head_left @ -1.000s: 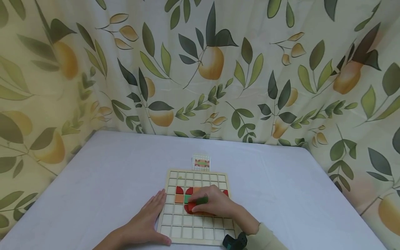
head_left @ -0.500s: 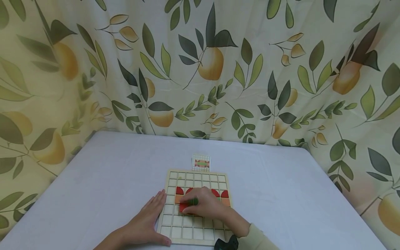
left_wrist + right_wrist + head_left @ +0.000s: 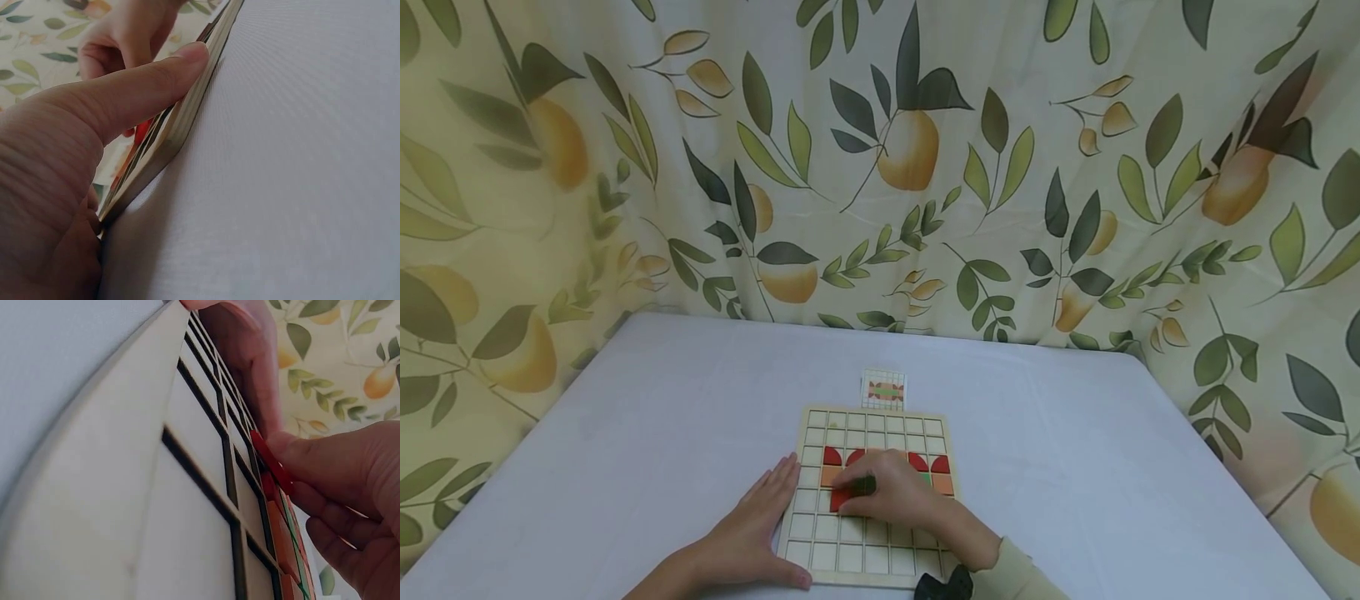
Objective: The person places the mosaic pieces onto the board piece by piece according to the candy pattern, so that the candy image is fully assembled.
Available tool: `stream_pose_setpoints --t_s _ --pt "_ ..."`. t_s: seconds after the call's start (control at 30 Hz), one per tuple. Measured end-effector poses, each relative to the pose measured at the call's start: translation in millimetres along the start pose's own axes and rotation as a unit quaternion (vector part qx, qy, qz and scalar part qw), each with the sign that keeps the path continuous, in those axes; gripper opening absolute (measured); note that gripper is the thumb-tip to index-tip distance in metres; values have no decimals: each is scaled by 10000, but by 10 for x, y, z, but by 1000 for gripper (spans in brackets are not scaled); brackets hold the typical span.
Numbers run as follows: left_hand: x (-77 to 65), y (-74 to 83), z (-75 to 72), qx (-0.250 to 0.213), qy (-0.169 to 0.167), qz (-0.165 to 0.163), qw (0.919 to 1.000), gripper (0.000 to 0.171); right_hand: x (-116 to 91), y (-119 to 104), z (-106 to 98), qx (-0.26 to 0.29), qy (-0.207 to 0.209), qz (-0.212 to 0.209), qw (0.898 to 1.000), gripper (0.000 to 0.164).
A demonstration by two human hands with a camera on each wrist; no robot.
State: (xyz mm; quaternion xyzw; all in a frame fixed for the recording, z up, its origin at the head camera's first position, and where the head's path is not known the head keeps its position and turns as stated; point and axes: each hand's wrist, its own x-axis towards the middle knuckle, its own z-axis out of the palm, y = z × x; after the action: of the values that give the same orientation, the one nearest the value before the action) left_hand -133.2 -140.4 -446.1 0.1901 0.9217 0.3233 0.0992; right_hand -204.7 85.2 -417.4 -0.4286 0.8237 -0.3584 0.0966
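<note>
My right hand (image 3: 895, 492) pinches a red tile (image 3: 272, 464) between thumb and fingers. The tile stands tilted, its lower edge close over a square left of the tiles in the nearer row, and the hand covers part of the pattern. My left hand (image 3: 752, 521) rests along the left side of the wooden grid board (image 3: 872, 578), fingers fairly straight. Its thumb (image 3: 156, 81) lies on the board's edge near the front corner. Laid in the grid are red rounded tiles (image 3: 938, 464), orange tiles (image 3: 942, 483) and green tiles, partly hidden by the right hand.
Just behind the board lies a small card (image 3: 884, 390) printed with a red, orange and green pattern on a grid. A white cloth covers the table (image 3: 700, 400). A curtain (image 3: 872, 250) with fruit and leaves hangs at the back.
My right hand has moved left across the board with the red tile, uncovering tiles on the right side, and has stayed nearly still since half a second ago. The left hand stays put.
</note>
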Motion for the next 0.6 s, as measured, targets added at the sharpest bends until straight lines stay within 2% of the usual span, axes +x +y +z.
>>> stream_pose_setpoints --t_s 0.3,0.6 --pt "-7 5 -9 -26 25 14 10000 129 19 12 29 -35 66 -76 9999 17" --pt "-4 -14 7 -8 78 59 10000 129 62 9 84 -365 205 -367 9985 18"
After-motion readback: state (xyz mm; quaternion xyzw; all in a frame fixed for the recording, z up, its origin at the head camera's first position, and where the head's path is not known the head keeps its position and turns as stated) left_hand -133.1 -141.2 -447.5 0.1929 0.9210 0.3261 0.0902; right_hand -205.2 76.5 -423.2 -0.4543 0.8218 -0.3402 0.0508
